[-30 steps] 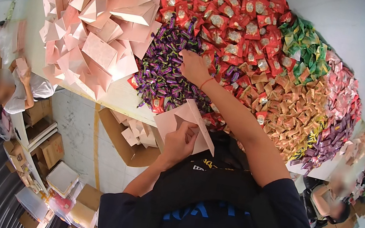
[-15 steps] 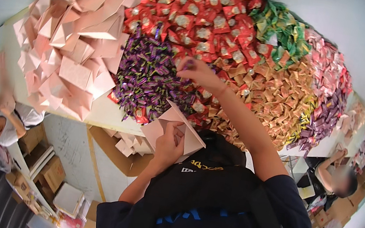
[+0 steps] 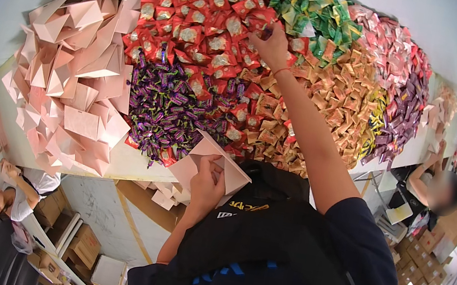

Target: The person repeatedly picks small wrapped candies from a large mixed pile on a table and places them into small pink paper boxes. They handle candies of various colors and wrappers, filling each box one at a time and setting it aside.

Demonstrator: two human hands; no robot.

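Note:
My left hand [image 3: 207, 185] is closed around an open pale pink paper box [image 3: 236, 176], held tilted at the table's near edge. My right hand [image 3: 272, 47] reaches over the far middle of the heap, fingers curled at the red packets [image 3: 225, 18]. A small dark purple wrapped candy [image 3: 268, 29] shows at its fingertips, partly hidden by them. Purple-and-green wrapped candies [image 3: 171, 106] lie in a pile left of the box. Gold-brown packets [image 3: 339, 94] spread to the right, under and beside my right forearm.
Pink folded paper boxes [image 3: 66, 67] are heaped at the left. Green packets [image 3: 316, 15], pink packets [image 3: 387, 45] and dark purple packets [image 3: 396, 131] fill the far right. Below the edge stands a cardboard carton [image 3: 148, 204]. One person [image 3: 29, 194] sits left, another [image 3: 438, 189] right.
My right hand has moved farther away, from above the purple candies to the red packets. My left hand keeps hold of the pink box. The whole view has shifted a little.

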